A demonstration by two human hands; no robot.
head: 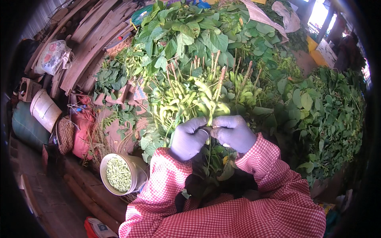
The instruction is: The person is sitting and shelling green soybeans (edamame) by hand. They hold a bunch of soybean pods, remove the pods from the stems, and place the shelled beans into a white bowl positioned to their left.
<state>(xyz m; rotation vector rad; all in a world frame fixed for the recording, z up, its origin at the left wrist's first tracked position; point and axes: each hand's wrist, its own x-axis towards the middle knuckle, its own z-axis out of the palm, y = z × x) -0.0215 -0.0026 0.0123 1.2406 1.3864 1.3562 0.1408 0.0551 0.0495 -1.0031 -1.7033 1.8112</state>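
Note:
Both of my hands wear pale purple-grey gloves and meet in the middle of the view. My left hand (pixel 190 139) pinches at the lower part of a green bean stalk (pixel 218 89); its fingers are bent, and the thumb points toward the stalk. From the other side, my right hand (pixel 234 132) closes its darkened, soiled fingertips at the same spot. Fingers hide what exactly lies between them. Just beyond them stands a bunch of plump green bean pods (pixel 178 99) on cut brown stems. Leaves hang below my hands over my lap.
A white bucket (pixel 138 172) of shelled green beans leans at my left. Leafy bean plants (pixel 330 119) are heaped at right and ahead. Wooden planks (pixel 98 50), an off-white bucket (pixel 46 110), a red mesh sack (pixel 82 134) and a plastic bag (pixel 53 58) lie at left.

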